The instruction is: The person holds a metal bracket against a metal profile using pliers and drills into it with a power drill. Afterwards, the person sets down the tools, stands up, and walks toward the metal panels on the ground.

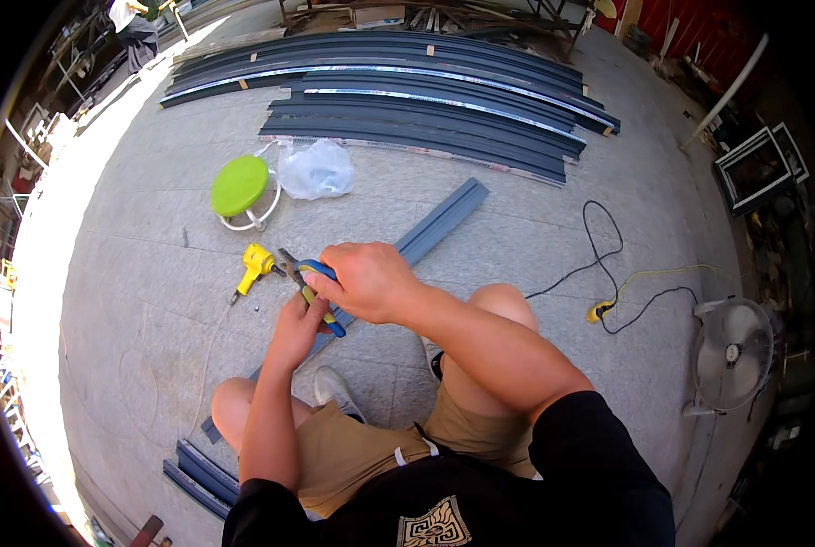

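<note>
My right hand (371, 281) is closed round the blue handle of a pair of pliers (335, 325). My left hand (295, 330) is lower, its fingers closed about the other handle, which is yellow-green and blue. The dark jaws point up and left, and whether anything is between them I cannot make out. Under both hands a long grey-blue metal profile (444, 219) lies diagonally on the floor, partly hidden by my hands and left leg. Just left of the jaws rests a yellow power tool (258, 263) with a thin hose.
A green round stool (241, 185) stands ahead on the left beside a white plastic bag (317, 170). Long stacked profiles (426, 109) lie across the far floor. On the right are a black cable (567, 276), a yellow socket (597, 312) and a fan (734, 354). Shorter profiles (205, 476) lie near left.
</note>
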A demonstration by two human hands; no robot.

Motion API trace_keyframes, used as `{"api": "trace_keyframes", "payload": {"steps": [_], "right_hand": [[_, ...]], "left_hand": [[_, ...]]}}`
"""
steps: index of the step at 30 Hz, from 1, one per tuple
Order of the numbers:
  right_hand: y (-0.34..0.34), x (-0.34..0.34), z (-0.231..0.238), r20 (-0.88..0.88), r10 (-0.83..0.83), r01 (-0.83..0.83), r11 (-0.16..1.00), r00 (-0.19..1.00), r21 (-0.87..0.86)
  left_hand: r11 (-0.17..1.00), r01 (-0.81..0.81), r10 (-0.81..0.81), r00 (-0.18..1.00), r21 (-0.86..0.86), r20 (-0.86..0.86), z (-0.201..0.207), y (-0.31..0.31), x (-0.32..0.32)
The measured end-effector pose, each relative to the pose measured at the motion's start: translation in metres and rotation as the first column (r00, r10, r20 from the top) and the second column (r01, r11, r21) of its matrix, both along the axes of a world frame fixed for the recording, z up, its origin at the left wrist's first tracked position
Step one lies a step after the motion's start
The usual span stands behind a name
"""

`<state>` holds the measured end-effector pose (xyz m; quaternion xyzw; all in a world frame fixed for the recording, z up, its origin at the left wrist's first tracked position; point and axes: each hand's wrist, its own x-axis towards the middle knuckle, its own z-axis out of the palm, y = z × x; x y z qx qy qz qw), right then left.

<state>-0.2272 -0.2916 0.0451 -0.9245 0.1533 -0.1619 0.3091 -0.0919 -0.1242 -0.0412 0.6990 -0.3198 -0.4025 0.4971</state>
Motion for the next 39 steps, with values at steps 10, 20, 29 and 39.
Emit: {"api": "trace_keyframes", "payload": {"steps": [10,20,29,39], "right_hand": [[-0.003,-0.002,-0.001,-0.141,-0.018,0.016,1.0,0.99,-0.018],[0.006,-0.004,-0.03,-0.38,0.078,-0.129,0.985,0.922,-0.111],[0.004,-0.009,-0.036,-0.495,0.197,-0.327,0.925,0.846,-0.191],[0.016,-0.017,-0.048,-0.669,0.387,-0.602,0.79,0.635,-0.115]], "left_hand": [[0.992,0.06,-0.062,0.998,0.107,0.017,-0.013,0.001,0.003],[0.775,0.337,-0.585,0.703,0.534,0.405,-0.018,0.008,0.006],[0.8,0.359,-0.581,0.662,0.48,0.473,-0.009,0.008,0.003],[0.795,0.353,-0.585,0.66,0.494,0.471,-0.003,0.008,0.002]]}}
